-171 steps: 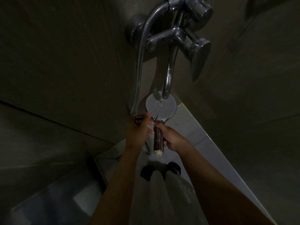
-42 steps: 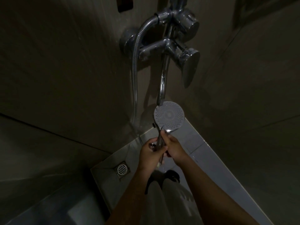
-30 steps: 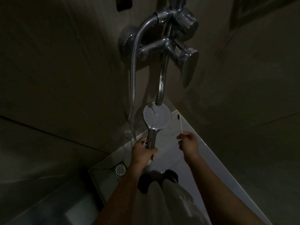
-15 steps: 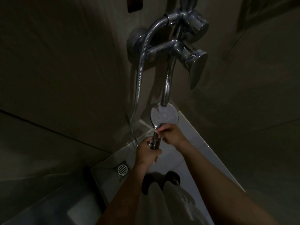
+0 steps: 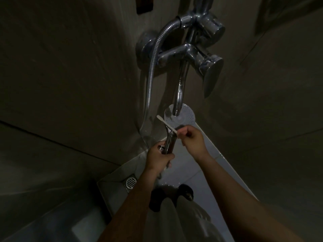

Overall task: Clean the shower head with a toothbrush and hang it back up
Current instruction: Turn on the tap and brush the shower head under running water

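Where tap juts from wall, spout end sits over shower head; water flow too dim to tell. Hose loops down toward handle. Left grip wrapped round handle, nozzle face turned up. Right grip pinches toothbrush across neck, white end pointing up-left; bristle contact unclear. Judgement: cleaning under way, mid-task, nothing hung yet. Left: finish scrub, rinse, rehang; holder out of view.

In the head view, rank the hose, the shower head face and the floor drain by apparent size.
1. hose
2. shower head face
3. floor drain; it lies farther away, so real size is unsure.
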### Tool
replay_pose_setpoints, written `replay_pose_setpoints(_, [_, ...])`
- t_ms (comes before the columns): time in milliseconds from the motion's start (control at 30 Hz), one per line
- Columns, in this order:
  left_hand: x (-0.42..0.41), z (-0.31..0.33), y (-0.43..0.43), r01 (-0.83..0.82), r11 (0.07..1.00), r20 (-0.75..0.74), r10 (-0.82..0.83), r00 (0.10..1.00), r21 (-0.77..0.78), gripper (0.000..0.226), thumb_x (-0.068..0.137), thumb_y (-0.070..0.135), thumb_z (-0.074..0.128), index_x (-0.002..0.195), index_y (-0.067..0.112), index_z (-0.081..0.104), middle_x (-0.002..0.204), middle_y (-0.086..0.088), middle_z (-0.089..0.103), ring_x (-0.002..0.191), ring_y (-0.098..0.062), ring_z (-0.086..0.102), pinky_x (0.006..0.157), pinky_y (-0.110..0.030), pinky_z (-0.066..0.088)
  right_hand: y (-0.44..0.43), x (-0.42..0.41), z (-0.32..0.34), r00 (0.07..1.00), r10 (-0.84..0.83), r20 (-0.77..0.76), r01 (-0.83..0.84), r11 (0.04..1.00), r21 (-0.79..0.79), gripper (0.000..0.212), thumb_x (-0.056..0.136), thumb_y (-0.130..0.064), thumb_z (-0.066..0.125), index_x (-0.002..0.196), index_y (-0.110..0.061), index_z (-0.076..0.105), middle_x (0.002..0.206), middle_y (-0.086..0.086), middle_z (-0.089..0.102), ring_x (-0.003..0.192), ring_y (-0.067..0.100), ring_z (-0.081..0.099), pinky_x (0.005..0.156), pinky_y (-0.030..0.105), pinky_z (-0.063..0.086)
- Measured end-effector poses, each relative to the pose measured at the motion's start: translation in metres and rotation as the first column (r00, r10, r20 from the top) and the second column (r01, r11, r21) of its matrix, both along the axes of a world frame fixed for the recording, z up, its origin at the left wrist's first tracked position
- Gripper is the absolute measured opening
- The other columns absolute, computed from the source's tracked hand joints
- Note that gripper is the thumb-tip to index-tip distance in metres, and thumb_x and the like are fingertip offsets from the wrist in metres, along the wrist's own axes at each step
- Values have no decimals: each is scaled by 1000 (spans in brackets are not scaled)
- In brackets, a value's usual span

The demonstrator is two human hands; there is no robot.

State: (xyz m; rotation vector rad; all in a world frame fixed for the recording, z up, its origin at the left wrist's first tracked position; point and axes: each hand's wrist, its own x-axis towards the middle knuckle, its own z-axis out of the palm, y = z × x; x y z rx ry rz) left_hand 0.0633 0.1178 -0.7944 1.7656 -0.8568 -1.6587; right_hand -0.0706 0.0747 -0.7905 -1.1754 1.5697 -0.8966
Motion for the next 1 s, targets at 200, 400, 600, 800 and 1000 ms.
replay_pose_setpoints(200, [3,-9,11,-14,1000,-2,14,1000,18,40,73,-10,64,104,16,59,74,-6,62,38,-11,53,44,-23,45,-13,-9,-6,996,-48,-78,49,999,10,33,82,7,61,62,-20,57,67,1,60,62,5,58,65,29,49])
replay_pose_setpoints(400, [-1,-9,18,-3,999,5,3,1000,33,37,73,-10,66,98,16,58,73,-9,62,31,-7,50,36,-17,40,-10,-16,-7,975,-222,-21,222,975,8,29,85,8,57,67,-14,57,73,6,59,67,8,61,68,28,53])
replay_pose_setpoints(600, [3,-14,14,-80,994,-12,81,997,69,40,73,-11,64,107,11,61,65,-7,61,33,-10,50,37,-18,40,9,-27,-24,978,-206,-14,207,976,72,36,83,13,50,63,-16,58,69,4,59,62,5,55,62,22,42])
replay_pose_setpoints(800, [-2,-12,13,-78,996,-38,80,996,54,38,73,-12,63,102,13,62,63,-7,61,37,-12,50,39,-20,43,15,-20,-15,986,-146,84,131,978,164,31,83,17,50,66,-8,56,66,9,56,47,3,48,43,15,36])
replay_pose_setpoints(1000, [3,-14,14,-99,993,-23,101,995,67,40,73,-12,63,106,11,61,61,-7,60,33,-10,49,37,-19,41,19,-38,-17,948,-318,-25,317,933,168,26,87,9,47,73,-10,59,72,4,58,59,8,50,52,18,40])
